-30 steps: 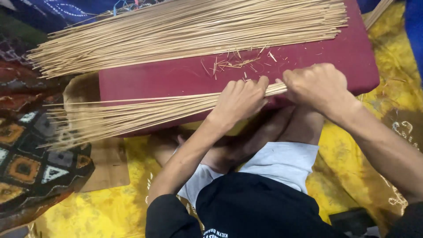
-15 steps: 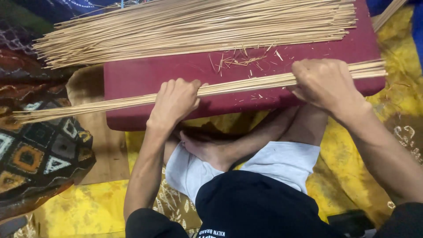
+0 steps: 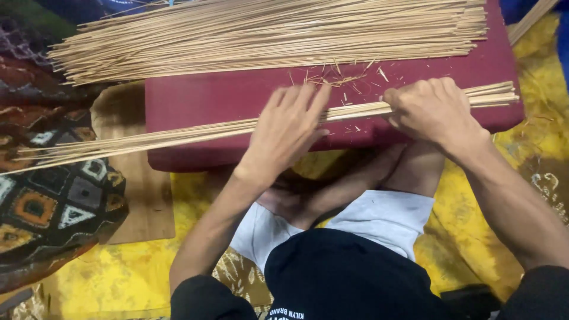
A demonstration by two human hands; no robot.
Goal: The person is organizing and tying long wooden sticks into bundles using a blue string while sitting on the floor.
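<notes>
The left hand (image 3: 284, 133) sits further right along the thin bundle of sticks (image 3: 178, 135) than half a second ago, close to the middle of the maroon cushion (image 3: 201, 101), and its fingers now lie flat and spread over the sticks instead of curled around them. The right hand (image 3: 435, 109) has barely shifted, so the two hands are nearer together than before. Compared with a second ago, the bundle lies stretched out across the cushion's front edge, its right ends poking past the right hand.
</notes>
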